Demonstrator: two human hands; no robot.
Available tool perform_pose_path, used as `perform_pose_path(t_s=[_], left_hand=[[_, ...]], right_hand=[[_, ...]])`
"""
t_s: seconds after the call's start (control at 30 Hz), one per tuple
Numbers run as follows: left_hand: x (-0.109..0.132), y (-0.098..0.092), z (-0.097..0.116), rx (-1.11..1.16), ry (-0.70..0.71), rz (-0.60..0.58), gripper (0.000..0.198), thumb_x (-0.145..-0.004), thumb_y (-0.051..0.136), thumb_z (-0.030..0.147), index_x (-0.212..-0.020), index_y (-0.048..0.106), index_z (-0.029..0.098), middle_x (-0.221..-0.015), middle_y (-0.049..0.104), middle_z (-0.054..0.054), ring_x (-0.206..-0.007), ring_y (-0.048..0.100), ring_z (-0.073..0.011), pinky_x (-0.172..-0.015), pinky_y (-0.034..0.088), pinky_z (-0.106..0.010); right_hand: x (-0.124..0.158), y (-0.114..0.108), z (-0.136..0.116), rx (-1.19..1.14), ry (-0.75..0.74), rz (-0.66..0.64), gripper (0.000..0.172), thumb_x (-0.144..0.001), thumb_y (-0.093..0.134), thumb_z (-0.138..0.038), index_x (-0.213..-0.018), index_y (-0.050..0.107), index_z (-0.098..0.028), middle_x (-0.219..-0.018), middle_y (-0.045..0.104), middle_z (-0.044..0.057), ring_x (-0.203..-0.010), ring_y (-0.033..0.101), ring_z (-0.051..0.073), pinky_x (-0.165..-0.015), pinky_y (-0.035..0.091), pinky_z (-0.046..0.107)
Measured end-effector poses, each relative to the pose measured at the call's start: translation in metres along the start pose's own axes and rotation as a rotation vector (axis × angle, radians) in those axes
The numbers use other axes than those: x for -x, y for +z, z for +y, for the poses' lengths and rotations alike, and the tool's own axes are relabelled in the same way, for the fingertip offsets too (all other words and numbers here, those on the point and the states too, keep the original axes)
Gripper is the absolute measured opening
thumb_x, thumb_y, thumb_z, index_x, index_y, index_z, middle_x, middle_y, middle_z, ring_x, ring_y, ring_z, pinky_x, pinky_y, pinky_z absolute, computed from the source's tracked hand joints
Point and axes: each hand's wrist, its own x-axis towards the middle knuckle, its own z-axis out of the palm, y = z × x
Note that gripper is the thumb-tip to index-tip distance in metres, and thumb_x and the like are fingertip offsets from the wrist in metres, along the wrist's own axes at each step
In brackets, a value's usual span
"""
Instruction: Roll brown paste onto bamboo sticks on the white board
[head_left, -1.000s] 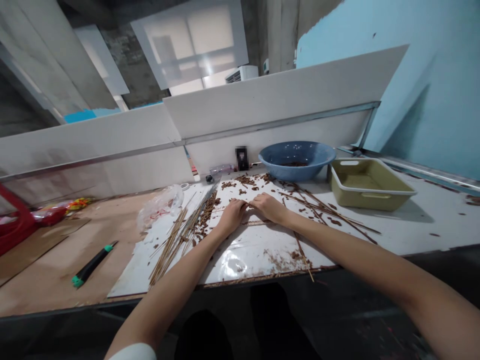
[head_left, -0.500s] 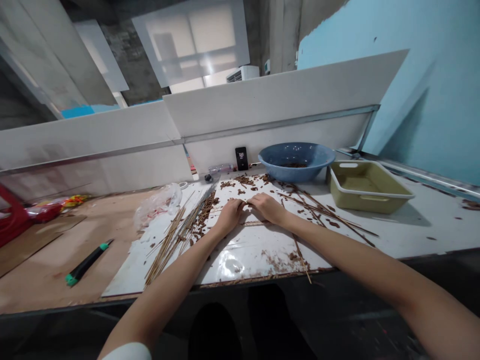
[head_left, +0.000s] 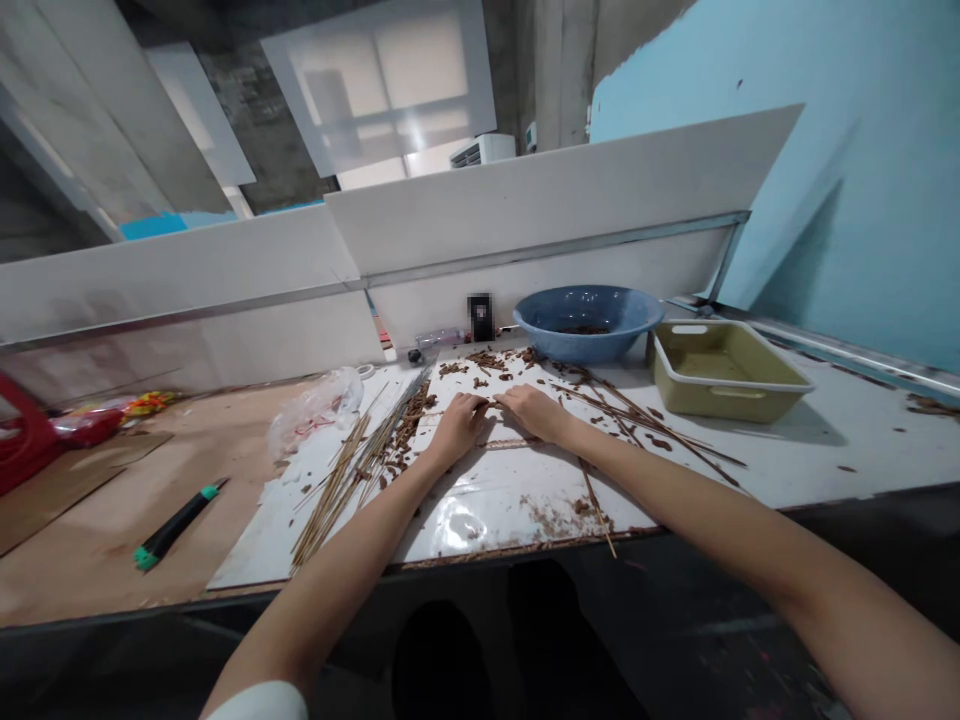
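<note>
My left hand (head_left: 459, 424) and my right hand (head_left: 529, 412) are close together over the white board (head_left: 487, 490), fingertips nearly meeting. Both have their fingers curled in a pinch; what lies between them is too small to make out. Just below the hands, a thin brown-coated stick (head_left: 514, 443) lies crosswise on the board. Brown clay-like bits (head_left: 411, 420) are scattered left of my left hand, beside a bundle of thin bare sticks (head_left: 330, 495). To the right of my right hand lie several darker brown sticks (head_left: 660, 430).
A blue basin (head_left: 589, 345) with brown material inside stands at the back right, next to an olive plastic tub (head_left: 731, 400). A dark phone-like object (head_left: 481, 320) leans on the back panel. On the left are a clear plastic bag (head_left: 319, 405) and a green-black cutter (head_left: 176, 528).
My hands stay in nearly the same place, fingertips close together. The view has shifted slightly; nothing else has visibly moved.
</note>
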Motion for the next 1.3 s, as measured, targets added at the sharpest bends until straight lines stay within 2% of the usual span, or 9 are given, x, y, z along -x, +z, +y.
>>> perform_pose_path(t_s=[0.1, 0.27, 0.5, 0.6, 0.7, 0.8, 0.93, 1.07, 1.3], left_hand=[[0.0, 0.002, -0.001, -0.012, -0.005, 0.009, 0.018, -0.113, 0.059, 0.025, -0.113, 0.076, 0.021, -0.104, 0.079, -0.01, -0.106, 0.07, -0.0291, -0.095, 0.059, -0.043], [-0.001, 0.004, -0.001, 0.011, -0.049, 0.034, 0.023, -0.111, 0.064, 0.024, -0.132, 0.073, 0.022, -0.109, 0.078, -0.009, -0.103, 0.073, -0.0265, -0.094, 0.06, -0.04], [-0.001, 0.001, -0.001, -0.027, 0.063, 0.01, 0.01, -0.107, 0.07, 0.023, -0.115, 0.076, 0.023, -0.107, 0.08, -0.008, -0.106, 0.07, -0.0284, -0.094, 0.061, -0.043], [-0.001, -0.002, 0.0, -0.064, 0.075, 0.015, 0.009, -0.107, 0.069, 0.023, -0.111, 0.077, 0.023, -0.106, 0.08, -0.009, -0.105, 0.069, -0.0287, -0.094, 0.061, -0.044], [-0.002, -0.005, 0.002, -0.094, 0.068, 0.018, 0.01, -0.107, 0.069, 0.023, -0.109, 0.079, 0.023, -0.104, 0.079, -0.01, -0.104, 0.069, -0.029, -0.094, 0.061, -0.045], [-0.002, -0.006, 0.002, -0.086, 0.065, 0.0, 0.011, -0.107, 0.07, 0.024, -0.11, 0.08, 0.023, -0.105, 0.08, -0.01, -0.106, 0.069, -0.029, -0.096, 0.061, -0.045], [-0.002, -0.003, -0.001, -0.059, 0.042, -0.015, 0.015, -0.108, 0.068, 0.024, -0.112, 0.083, 0.024, -0.106, 0.082, -0.009, -0.107, 0.068, -0.0293, -0.097, 0.061, -0.045], [-0.003, -0.004, -0.001, -0.065, 0.005, -0.026, 0.018, -0.109, 0.067, 0.025, -0.11, 0.085, 0.024, -0.101, 0.082, -0.01, -0.105, 0.069, -0.0298, -0.095, 0.061, -0.045], [-0.004, -0.011, 0.001, -0.077, 0.043, -0.058, 0.018, -0.108, 0.067, 0.024, -0.113, 0.084, 0.025, -0.103, 0.083, -0.009, -0.108, 0.068, -0.0309, -0.096, 0.061, -0.046]], right_hand=[[0.0, 0.002, 0.0, 0.02, -0.004, 0.037, 0.035, -0.113, 0.063, -0.024, -0.144, 0.068, -0.009, -0.122, 0.079, 0.019, -0.11, 0.073, 0.031, -0.098, 0.053, 0.042], [0.002, 0.0, -0.001, 0.044, -0.034, 0.068, 0.023, -0.113, 0.058, -0.018, -0.128, 0.076, -0.013, -0.114, 0.081, 0.015, -0.107, 0.072, 0.03, -0.1, 0.05, 0.042], [0.004, -0.005, 0.003, -0.018, -0.045, 0.029, 0.023, -0.106, 0.062, -0.006, -0.12, 0.078, -0.012, -0.11, 0.081, 0.014, -0.104, 0.072, 0.029, -0.097, 0.052, 0.04], [0.003, -0.004, 0.006, -0.012, -0.048, 0.044, 0.025, -0.111, 0.061, -0.015, -0.131, 0.076, -0.011, -0.112, 0.081, 0.016, -0.103, 0.074, 0.03, -0.096, 0.055, 0.041], [0.002, -0.002, 0.011, -0.031, -0.049, 0.089, 0.036, -0.113, 0.065, -0.028, -0.143, 0.07, -0.009, -0.119, 0.081, 0.02, -0.107, 0.074, 0.032, -0.098, 0.057, 0.044], [0.003, 0.0, 0.016, -0.07, -0.086, 0.1, 0.034, -0.111, 0.071, -0.033, -0.136, 0.074, -0.011, -0.12, 0.082, 0.018, -0.111, 0.074, 0.032, -0.1, 0.057, 0.045], [0.004, 0.001, 0.019, -0.077, -0.129, 0.087, 0.022, -0.112, 0.065, -0.024, -0.128, 0.077, -0.014, -0.114, 0.083, 0.014, -0.107, 0.074, 0.03, -0.099, 0.055, 0.044], [0.004, 0.0, 0.019, -0.072, -0.121, 0.082, 0.023, -0.11, 0.061, -0.014, -0.125, 0.078, -0.014, -0.11, 0.083, 0.014, -0.104, 0.073, 0.029, -0.098, 0.055, 0.043], [0.004, -0.004, 0.017, -0.049, -0.101, 0.011, 0.025, -0.113, 0.057, -0.017, -0.129, 0.075, -0.012, -0.113, 0.082, 0.016, -0.104, 0.074, 0.029, -0.097, 0.055, 0.043]])
